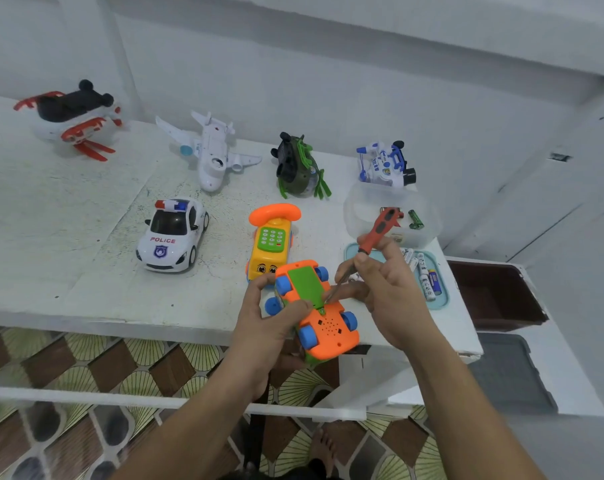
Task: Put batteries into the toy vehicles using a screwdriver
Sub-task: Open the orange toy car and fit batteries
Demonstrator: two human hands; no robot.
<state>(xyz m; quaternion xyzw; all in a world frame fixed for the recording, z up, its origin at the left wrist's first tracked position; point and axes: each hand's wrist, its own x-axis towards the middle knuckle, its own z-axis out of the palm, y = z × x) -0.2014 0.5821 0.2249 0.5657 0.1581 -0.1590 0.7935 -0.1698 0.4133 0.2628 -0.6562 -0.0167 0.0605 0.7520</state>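
toy vehicle: an orange toy [328,323] with blue wheels is held upside down over the near edge of the table [85,271], green cover [307,284] up.
left hand [269,327]: wrapped round the toy's side.
screwdriver [380,230]: pinched by the right hand [394,299], tip set at the cover's near end.
batteries [427,275]: laid on a teal tray [445,299] beside the right hand.
behind: a yellow phone toy [271,244] and a police car [172,237] are stood on the table.

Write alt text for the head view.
A person's left hand holds an orange toy car upside down while the right hand holds a red-handled screwdriver to its green battery cover. A toy police car, a toy plane and a tray of batteries sit on the white table.
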